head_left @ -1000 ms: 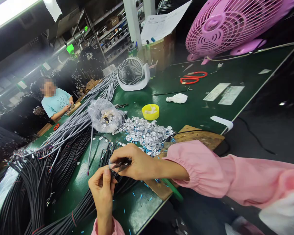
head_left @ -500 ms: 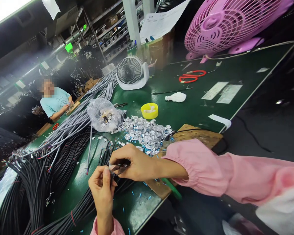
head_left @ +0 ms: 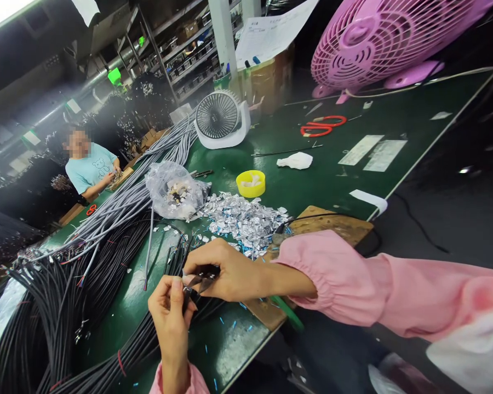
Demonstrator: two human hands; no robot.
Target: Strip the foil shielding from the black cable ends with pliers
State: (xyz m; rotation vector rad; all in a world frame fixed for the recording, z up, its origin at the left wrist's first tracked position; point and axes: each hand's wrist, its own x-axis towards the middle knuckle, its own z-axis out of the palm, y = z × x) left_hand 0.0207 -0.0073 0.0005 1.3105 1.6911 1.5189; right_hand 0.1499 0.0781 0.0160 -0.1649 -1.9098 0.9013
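My left hand (head_left: 170,309) is closed, thumb against fingers, on the end of a black cable (head_left: 186,297). Just to its right, my right hand (head_left: 225,271) is curled around a small dark metal tool with flat blades (head_left: 205,283); its exact kind is partly hidden by the fingers. The two hands meet at the fingertips, above a bundle of black cables (head_left: 142,334) lying on the green table. Behind my right hand lies a heap of silvery foil scraps (head_left: 246,221) mixed with bits of blue.
Grey cables (head_left: 119,210) run along the table's left. Further back stand a clear plastic bag (head_left: 164,189), a yellow dish (head_left: 250,184), a small white fan (head_left: 218,117), red scissors (head_left: 324,126) and a pink fan (head_left: 361,46). A wooden board (head_left: 332,224) lies under my right arm. A co-worker (head_left: 91,167) sits far left.
Both hands keep nearly the same pose and place, fingertips together at the cable end. The view has shifted very slightly.
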